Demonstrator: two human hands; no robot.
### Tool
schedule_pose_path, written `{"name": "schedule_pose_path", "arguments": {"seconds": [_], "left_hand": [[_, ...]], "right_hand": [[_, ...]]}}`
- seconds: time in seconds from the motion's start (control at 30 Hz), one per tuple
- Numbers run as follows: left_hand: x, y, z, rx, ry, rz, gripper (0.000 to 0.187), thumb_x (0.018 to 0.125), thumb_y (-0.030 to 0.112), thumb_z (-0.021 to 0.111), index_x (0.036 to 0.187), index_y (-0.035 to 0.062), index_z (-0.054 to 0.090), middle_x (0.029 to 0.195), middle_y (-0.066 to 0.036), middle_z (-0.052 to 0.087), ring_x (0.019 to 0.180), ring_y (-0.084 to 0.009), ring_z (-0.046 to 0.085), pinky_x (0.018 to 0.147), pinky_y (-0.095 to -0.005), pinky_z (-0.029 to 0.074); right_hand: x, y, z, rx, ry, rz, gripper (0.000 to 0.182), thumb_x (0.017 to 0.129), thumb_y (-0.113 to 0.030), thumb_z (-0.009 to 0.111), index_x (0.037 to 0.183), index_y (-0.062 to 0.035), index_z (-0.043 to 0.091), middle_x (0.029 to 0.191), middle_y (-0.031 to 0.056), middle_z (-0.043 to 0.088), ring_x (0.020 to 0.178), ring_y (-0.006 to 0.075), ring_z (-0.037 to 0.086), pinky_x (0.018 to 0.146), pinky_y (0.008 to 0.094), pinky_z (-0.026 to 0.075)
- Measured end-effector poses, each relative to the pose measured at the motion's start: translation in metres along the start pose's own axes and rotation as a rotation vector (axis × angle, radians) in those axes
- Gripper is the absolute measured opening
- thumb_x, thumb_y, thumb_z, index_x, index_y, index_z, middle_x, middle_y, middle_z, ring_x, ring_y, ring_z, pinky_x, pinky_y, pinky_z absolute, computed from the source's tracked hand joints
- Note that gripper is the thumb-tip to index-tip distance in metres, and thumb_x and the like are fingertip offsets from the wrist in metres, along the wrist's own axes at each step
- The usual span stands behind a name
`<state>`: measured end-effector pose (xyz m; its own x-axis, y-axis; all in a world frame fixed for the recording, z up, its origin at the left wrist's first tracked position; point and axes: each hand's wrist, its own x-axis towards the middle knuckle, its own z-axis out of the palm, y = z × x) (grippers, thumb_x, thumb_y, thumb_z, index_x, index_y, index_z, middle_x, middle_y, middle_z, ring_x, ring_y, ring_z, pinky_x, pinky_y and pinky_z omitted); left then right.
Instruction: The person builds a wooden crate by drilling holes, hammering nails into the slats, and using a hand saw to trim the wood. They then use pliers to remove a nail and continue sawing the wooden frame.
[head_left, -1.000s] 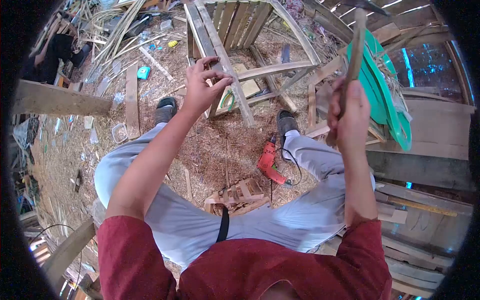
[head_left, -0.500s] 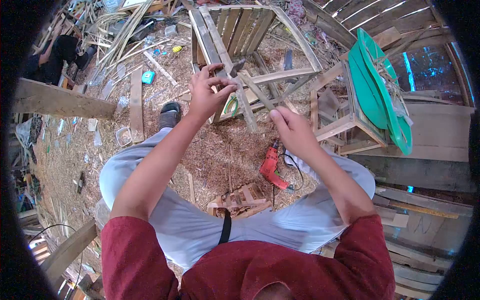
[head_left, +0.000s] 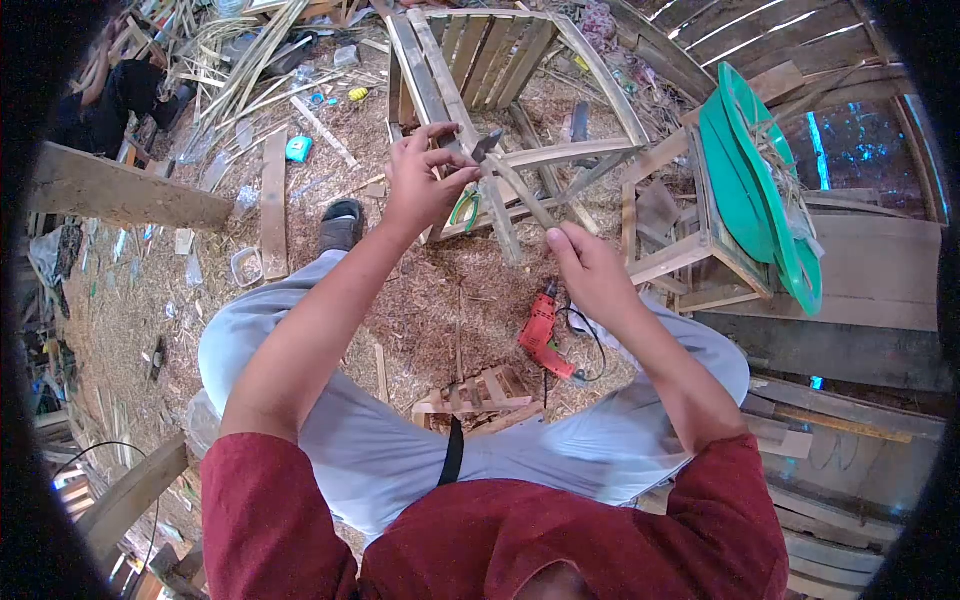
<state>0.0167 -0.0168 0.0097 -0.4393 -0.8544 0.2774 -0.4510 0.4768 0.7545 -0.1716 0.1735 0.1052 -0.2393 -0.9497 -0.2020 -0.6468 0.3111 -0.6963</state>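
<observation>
right hand [head_left: 590,270] now gripping the hammer [head_left: 524,190] by its handle, head lying at the wooden frame [head_left: 450,85], close to the left fingertips; 1.0 s ago it was raised near the green chair [head_left: 745,190]. left hand [head_left: 425,180] keeping its place over the frame's near slat, fingers half-curled; cannot tell whether it is pinching anything. red drill [head_left: 541,335] still lying on the shavings-covered ground [head_left: 420,310].

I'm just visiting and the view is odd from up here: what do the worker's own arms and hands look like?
Both are bare human hands, the left hand and the right hand, with no gloves. Short, plain dark-red sleeves cover the upper arms; the forearms are uncovered. No watch, bracelet or cable shows on either.
</observation>
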Motion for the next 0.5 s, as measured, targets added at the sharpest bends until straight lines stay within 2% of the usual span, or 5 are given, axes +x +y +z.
{"name": "schedule_pose_path", "arguments": {"seconds": [0.5], "left_hand": [[0.001,-0.002,0.001,0.013,0.005,0.029,0.018,0.078,0.034,0.086,0.086,0.019,0.081,0.138,0.002,0.062,0.122,-0.0301,0.048,0.109,-0.0479,0.033]], "right_hand": [[-0.003,0.002,0.005,0.022,0.011,0.002,0.035,0.107,-0.034,0.052,0.094,-0.0009,0.057,0.07,0.0235,0.058,0.065,0.0449,0.058,0.061,0.0494,0.045]]}}
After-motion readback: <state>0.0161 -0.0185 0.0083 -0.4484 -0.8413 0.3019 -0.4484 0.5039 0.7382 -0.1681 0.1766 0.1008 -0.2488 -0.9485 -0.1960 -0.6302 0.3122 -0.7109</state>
